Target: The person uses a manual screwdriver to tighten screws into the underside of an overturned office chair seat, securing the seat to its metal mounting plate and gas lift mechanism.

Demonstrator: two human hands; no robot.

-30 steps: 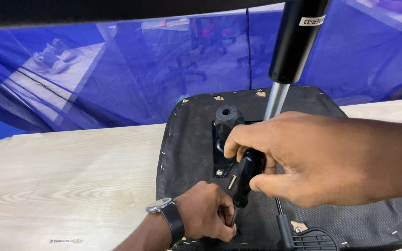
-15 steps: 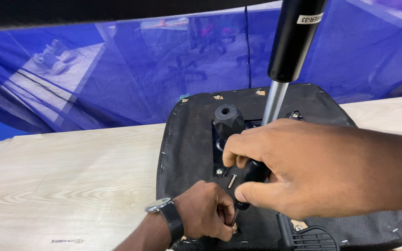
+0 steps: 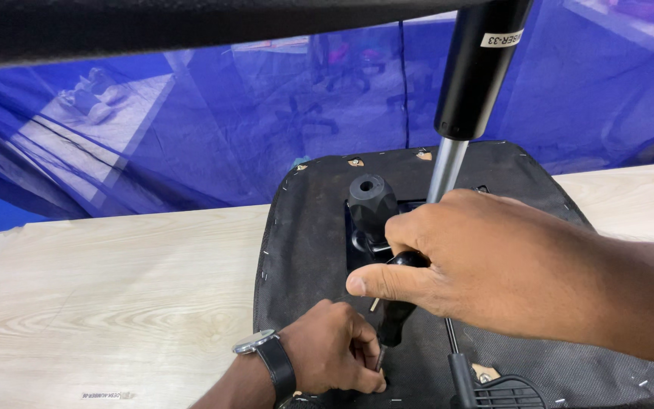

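Where the upturned chair seat base [image 3: 304, 242] lies flat on the pale wood-grain desk [image 3: 115, 288], both hands work at its centre. Seat base: black woven fabric underside, rounded corners, staples along the edge, a few tan patches near the far rim. At its middle sits a black metal mechanism plate w/ a ribbed round plastic knob [image 3: 372, 198] standing up, hole in its top.

Right hand [image 3: 486, 265]: over the plate, just right of the knob, grip closed around a black smooth screwdriver handle [image 3: 399, 303]; thumb pressed along it, tip slanting down toward the seat base's near edge.

Left hand [image 3: 334, 356]: near edge of the seat base, below the handle, fingers curled tight in a narrow pinch around the tool's shaft/tip; can't tell what small part is under it. Wristwatch [image 3: 266, 352], silver case, black strap.

Gas lift cylinder [image 3: 463, 98] rises from the plate behind the right hand: shiny steel rod below, matte black tube above w/ a white label. Black ribbed plastic lever [image 3: 493, 390] at the seat base's near right. Blue mesh netting [image 3: 191, 121] behind the desk.
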